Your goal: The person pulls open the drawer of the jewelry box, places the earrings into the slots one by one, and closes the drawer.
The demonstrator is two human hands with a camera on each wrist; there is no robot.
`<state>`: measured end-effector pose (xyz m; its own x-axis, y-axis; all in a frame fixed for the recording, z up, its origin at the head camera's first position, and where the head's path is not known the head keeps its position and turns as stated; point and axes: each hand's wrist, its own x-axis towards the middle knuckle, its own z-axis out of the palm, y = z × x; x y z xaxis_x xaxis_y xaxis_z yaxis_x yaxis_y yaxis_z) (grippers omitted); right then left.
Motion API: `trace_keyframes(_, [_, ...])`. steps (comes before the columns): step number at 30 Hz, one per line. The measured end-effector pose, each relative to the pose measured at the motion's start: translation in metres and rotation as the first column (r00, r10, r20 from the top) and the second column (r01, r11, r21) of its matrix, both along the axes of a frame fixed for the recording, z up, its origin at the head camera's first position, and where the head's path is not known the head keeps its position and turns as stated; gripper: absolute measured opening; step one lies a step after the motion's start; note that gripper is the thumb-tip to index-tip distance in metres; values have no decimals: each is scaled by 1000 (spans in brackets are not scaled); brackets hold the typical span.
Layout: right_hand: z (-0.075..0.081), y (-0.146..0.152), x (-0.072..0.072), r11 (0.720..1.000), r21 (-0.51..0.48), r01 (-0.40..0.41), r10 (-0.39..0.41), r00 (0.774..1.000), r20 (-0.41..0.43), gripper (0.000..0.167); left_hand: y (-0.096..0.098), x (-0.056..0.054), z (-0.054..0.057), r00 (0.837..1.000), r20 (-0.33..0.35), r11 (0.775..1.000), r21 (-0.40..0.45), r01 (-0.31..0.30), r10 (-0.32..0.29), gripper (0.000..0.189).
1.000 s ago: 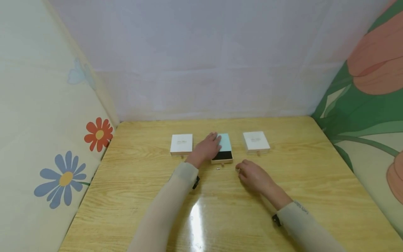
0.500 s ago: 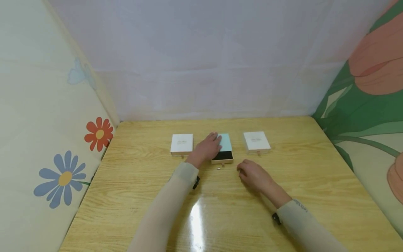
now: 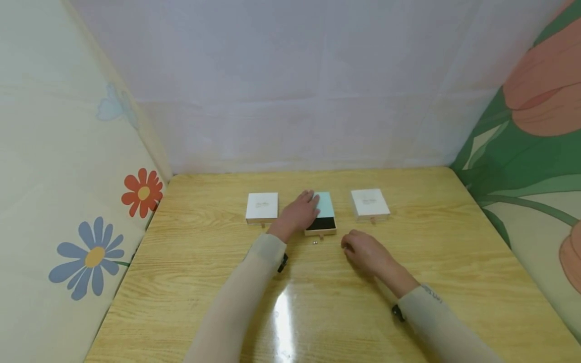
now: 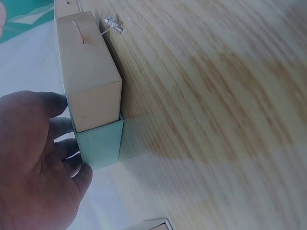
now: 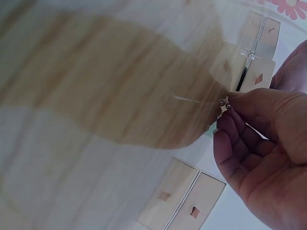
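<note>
A mint-green drawer box (image 3: 324,203) stands near the table's middle, its cream drawer (image 4: 88,57) pulled partly out toward the person and showing a black lining (image 3: 323,223). Resting on the top of the box is my left hand (image 3: 297,216), fingers extended along it. On the wood just in front of the drawer lies a sparkling stud earring (image 4: 113,25), its thin post visible in the left wrist view. My right hand (image 3: 365,253), to the right of the drawer and close over the table, pinches a second small shiny earring (image 5: 223,102) between thumb and forefinger.
One white drawer box (image 3: 262,206) stands to the left of the mint one, another white box (image 3: 369,203) to the right, both shut. The wooden table (image 3: 181,282) ends at a pale cloth backdrop (image 3: 290,101). Flower-printed panels flank both sides.
The right fingertips have turned in slightly around the earring, which shows less in the head view. The left hand and the boxes stay in place.
</note>
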<state>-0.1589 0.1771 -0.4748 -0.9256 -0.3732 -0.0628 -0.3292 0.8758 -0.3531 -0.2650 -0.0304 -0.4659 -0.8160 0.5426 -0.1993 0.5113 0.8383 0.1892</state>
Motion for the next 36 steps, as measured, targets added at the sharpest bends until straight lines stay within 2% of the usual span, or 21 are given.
trace_keyframes(11, [1, 1, 0, 1000, 13, -16, 16, 1000, 24, 7, 0, 1, 1, 1000, 12, 1000, 3, -2, 2, 56])
trace_keyframes(15, [1, 0, 1, 999, 18, -36, 36, 999, -20, 7, 0, 1, 2, 1000, 8, 1000, 9, 1, -1, 56])
trace_keyframes(18, [2, -1, 2, 998, 1, -64, 63, 994, -91, 6, 0, 2, 2, 1000, 4, 1000, 5, -3, 3, 56])
trace_keyframes(22, [1, -3, 4, 992, -32, -121, 112, 971, -213, 7, 0, 2, 3, 1000, 1, 1000, -2, -11, 11, 56])
trace_keyframes(26, [1, -4, 4, 979, -59, -197, 166, 926, -338, 14, 0, 2, 3, 1000, -4, 1000, -6, -15, 15, 56])
trace_keyframes(28, [1, -5, 4, 970, -84, -227, 177, 903, -391, 15, 0, 3, 2, 1000, -7, 1000, -8, -15, 15, 56])
trace_keyframes(29, [2, -5, 5, 965, -112, -235, 172, 898, -404, 15, 0, 3, 2, 1000, -9, 1000, -6, -14, 14, 56])
trace_keyframes(31, [3, -7, 6, 953, -197, -228, 136, 909, -394, 15, 0, 3, 2, 1000, -14, 1000, -4, -12, 12, 56])
trace_keyframes(32, [4, -8, 7, 944, -255, -209, 105, 924, -367, 15, 0, 4, 2, 1000, -15, 1000, -3, -11, 11, 56])
trace_keyframes(34, [8, -11, 8, 917, -373, -143, 32, 957, -288, 14, 0, 4, 3, 1000, -17, 1000, -1, -9, 9, 56])
trace_keyframes(36, [11, -12, 9, 878, -476, -48, -45, 982, -181, 14, 0, 4, 3, 1000, -18, 1000, 1, -11, 11, 56])
